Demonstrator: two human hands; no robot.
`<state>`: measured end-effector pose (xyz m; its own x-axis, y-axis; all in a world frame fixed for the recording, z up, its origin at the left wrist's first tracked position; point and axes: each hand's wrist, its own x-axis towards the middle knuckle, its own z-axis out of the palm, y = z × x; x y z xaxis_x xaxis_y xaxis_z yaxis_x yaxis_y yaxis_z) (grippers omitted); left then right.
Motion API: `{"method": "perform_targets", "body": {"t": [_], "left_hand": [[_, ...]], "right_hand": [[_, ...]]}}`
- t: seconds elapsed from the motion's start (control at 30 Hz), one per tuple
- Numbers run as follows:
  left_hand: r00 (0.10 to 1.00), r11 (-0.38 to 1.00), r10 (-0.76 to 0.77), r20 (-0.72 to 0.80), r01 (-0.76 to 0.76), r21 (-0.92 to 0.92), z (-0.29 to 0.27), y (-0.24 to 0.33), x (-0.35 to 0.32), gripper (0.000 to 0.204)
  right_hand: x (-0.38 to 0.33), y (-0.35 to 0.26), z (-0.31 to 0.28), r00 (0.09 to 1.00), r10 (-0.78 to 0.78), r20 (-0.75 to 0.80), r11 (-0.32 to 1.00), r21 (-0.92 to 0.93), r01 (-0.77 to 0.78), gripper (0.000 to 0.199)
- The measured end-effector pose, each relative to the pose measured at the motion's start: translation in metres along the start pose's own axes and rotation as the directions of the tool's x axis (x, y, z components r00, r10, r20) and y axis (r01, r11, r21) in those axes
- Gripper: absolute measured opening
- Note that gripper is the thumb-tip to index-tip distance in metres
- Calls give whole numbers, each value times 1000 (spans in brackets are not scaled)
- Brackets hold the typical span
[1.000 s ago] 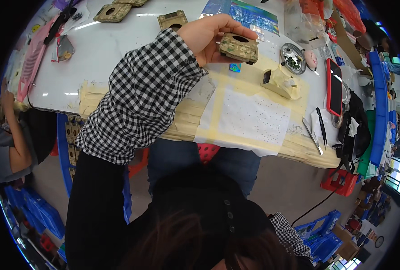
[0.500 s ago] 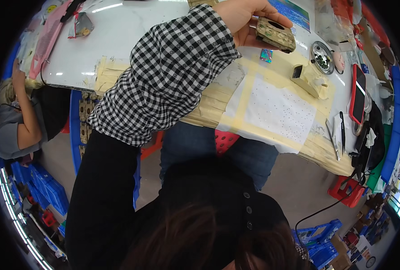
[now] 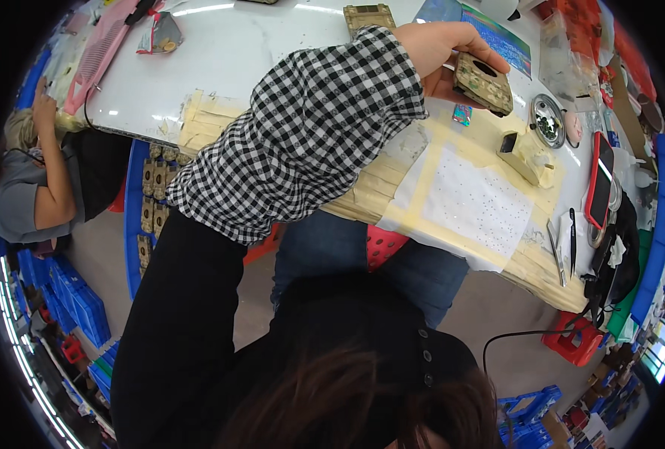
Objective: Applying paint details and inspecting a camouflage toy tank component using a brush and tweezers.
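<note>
My left hand (image 3: 441,51) reaches out over the table, its fingers closed around a small camouflage-patterned case (image 3: 484,81) with a dark oval hole in its top. The case is held above the tabletop, left of a round metal dish (image 3: 547,121) of small dark green bits. Just below the case lies a small iridescent square (image 3: 462,114). Nearer me a white sheet (image 3: 467,202) dotted with tiny specks is taped down. Beyond my checked sleeve sits another camouflage case (image 3: 368,16). My right hand is out of view.
A tape-covered block (image 3: 523,159) stands beside the dish. Two tweezers (image 3: 573,241) and a red-edged phone (image 3: 599,179) lie at right. A blue crate (image 3: 134,224) of camouflage cases is below the table's left edge. Another person (image 3: 44,179) sits at far left.
The whole view has shifted, so the table sits slightly lower and further right. My left hand keeps hold of the case. More of the other case and the blue crate shows.
</note>
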<state>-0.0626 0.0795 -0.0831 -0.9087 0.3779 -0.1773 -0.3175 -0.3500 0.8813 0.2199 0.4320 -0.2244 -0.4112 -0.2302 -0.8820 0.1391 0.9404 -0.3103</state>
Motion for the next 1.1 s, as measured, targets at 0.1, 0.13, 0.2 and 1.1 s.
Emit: {"method": "perform_targets", "body": {"t": [0.1,0.13,0.2,1.1], "left_hand": [[1000,1000,-12,-11,12,-3,1,3,-1,34],[1000,1000,-20,-7,20,-9,2,4,-2,34],[999,999,-34,-7,34,-20,3,6,-4,34],[1000,992,-21,-14,23,128,9,10,-15,47]], "right_hand": [[3,-1,-3,1000,-4,0,1000,-5,4,33],[4,-2,-4,1000,-5,-7,1000,-1,5,34],[3,-2,-6,1000,-2,-11,1000,0,2,34],[-4,9,-5,999,24,-23,998,62,-22,37]]}}
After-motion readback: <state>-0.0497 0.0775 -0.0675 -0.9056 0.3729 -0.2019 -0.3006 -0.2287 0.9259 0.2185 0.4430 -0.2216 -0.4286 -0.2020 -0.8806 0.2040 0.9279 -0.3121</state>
